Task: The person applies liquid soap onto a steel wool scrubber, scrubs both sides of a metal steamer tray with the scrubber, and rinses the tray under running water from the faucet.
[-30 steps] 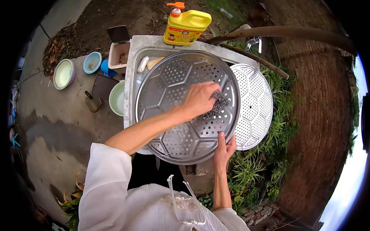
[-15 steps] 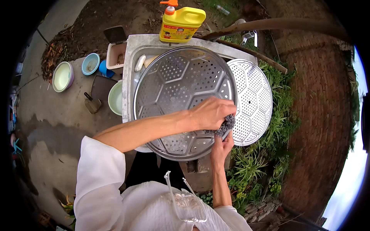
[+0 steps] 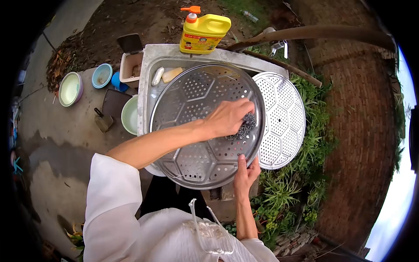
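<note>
My left hand (image 3: 230,118) is closed on a grey steel-wool scrubber (image 3: 245,126), which presses on the right part of a large round perforated metal tray (image 3: 192,107). The near right rim of that tray is gripped by my right hand (image 3: 246,174), thumb on top and fingers partly hidden below the edge. The tray lies tilted over a stone sink (image 3: 150,59). Beside it on the right sits a second, brighter perforated round tray (image 3: 279,120), which neither hand touches.
A yellow detergent bottle (image 3: 205,35) with an orange pump stands on the sink's far edge. Near it are a tap (image 3: 278,47) and a wooden pole (image 3: 314,32). Inside the sink lie a white object (image 3: 158,76) and a tan one (image 3: 172,74). Basins (image 3: 70,89) stand on the left ground.
My left hand has moved with the scrubber up and left, away from the tray's rim and my right hand. The view has shifted slightly, and more of the sink's far left corner shows.
</note>
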### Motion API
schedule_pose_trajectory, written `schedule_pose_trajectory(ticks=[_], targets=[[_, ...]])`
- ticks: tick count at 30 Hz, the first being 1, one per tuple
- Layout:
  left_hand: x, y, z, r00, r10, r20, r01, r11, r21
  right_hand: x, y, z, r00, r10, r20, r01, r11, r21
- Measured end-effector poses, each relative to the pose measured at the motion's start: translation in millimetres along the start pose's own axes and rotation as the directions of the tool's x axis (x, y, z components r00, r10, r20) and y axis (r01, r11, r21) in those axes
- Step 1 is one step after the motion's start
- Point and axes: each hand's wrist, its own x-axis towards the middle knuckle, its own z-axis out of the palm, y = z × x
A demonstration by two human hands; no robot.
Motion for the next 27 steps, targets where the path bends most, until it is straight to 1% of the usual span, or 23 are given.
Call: schedule_pose_trajectory(ticks=[2, 4, 5, 6, 7, 8, 9, 10, 12, 13, 15, 16, 18, 19, 20, 22, 24, 25, 26, 27], targets=[[-4, -2, 8, 0.994, -0.054, -0.098, 0.056, 0.998, 0.016, 5, 2, 3, 1.000, -0.014, 0.005, 0.014, 1.000, 0.024], [30, -9, 8, 0.972, -0.086, -0.217, 0.089, 0.996, 0.005, 1, 1, 3, 1.000, -0.013, 0.013, 0.013, 1.000, 0.027], [43, -18, 10, 0.949, -0.086, -0.304, 0.105, 0.993, 0.049, 1, -1, 5, 0.999, -0.031, 0.017, 0.031, 0.999, 0.034], [38, -15, 11, 0.947, -0.087, -0.308, 0.105, 0.993, 0.044, 0, -4, 7, 0.999, -0.049, 0.017, 0.048, 0.998, 0.041], [26, -7, 13, 0.966, -0.113, -0.234, 0.119, 0.993, 0.012, -1, -6, 9, 1.000, -0.019, -0.008, 0.019, 0.999, 0.050], [10, 1, 14, 0.978, -0.138, -0.153, 0.138, 0.990, -0.013, -1, -4, 8, 1.000, -0.023, -0.002, 0.023, 0.998, 0.054], [-15, 8, 18, 0.975, -0.215, -0.061, 0.214, 0.976, -0.024, -2, 2, 5, 1.000, -0.009, -0.021, 0.010, 0.999, 0.045], [-35, 14, 18, 0.977, -0.206, -0.049, 0.204, 0.978, -0.050, -4, 6, 3, 0.999, 0.003, -0.040, -0.002, 0.999, 0.034], [-32, 8, 22, 0.984, -0.145, -0.101, 0.142, 0.989, -0.038, -7, 9, 2, 0.998, 0.034, -0.048, -0.032, 0.999, 0.043], [-21, 1, 24, 0.983, -0.159, -0.094, 0.154, 0.987, -0.051, -10, 4, 2, 1.000, 0.022, -0.023, -0.021, 0.999, 0.039], [22, -19, 17, 0.945, -0.156, -0.289, 0.165, 0.986, 0.008, -11, -4, 6, 0.999, -0.036, 0.005, 0.036, 0.998, 0.050], [18, -15, 19, 0.942, -0.154, -0.298, 0.161, 0.987, 0.002, -14, -5, 6, 0.999, -0.044, 0.008, 0.043, 0.998, 0.042], [-11, 1, 21, 0.979, -0.187, -0.086, 0.183, 0.982, -0.051, -19, 1, 6, 0.997, 0.031, -0.065, -0.028, 0.999, 0.041], [-30, 2, 25, 0.990, -0.141, -0.022, 0.140, 0.989, -0.054, -22, 4, 3, 0.995, 0.062, -0.074, -0.059, 0.997, 0.048], [-42, 4, 29, 0.997, -0.067, -0.023, 0.063, 0.987, -0.145, -23, 7, 2, 0.995, 0.062, -0.075, -0.059, 0.997, 0.049], [-30, 2, 26, 0.995, -0.095, 0.025, 0.096, 0.993, -0.073, -28, 11, 2, 0.993, 0.071, -0.090, -0.063, 0.994, 0.085], [10, -15, 32, 0.989, -0.027, -0.143, 0.020, 0.998, -0.053, -33, 10, 3, 0.995, 0.062, -0.077, -0.057, 0.996, 0.070], [21, -19, 33, 0.985, -0.100, -0.137, 0.096, 0.995, -0.035, -34, 8, 3, 0.996, 0.048, -0.070, -0.045, 0.998, 0.053], [14, -15, 38, 0.984, -0.098, -0.147, 0.094, 0.995, -0.037, -36, 7, 1, 0.997, 0.041, -0.065, -0.038, 0.998, 0.048], [-2, -5, 41, 0.994, -0.095, -0.058, 0.093, 0.995, -0.040, -38, 9, 0, 0.994, 0.062, -0.090, -0.056, 0.996, 0.074]])
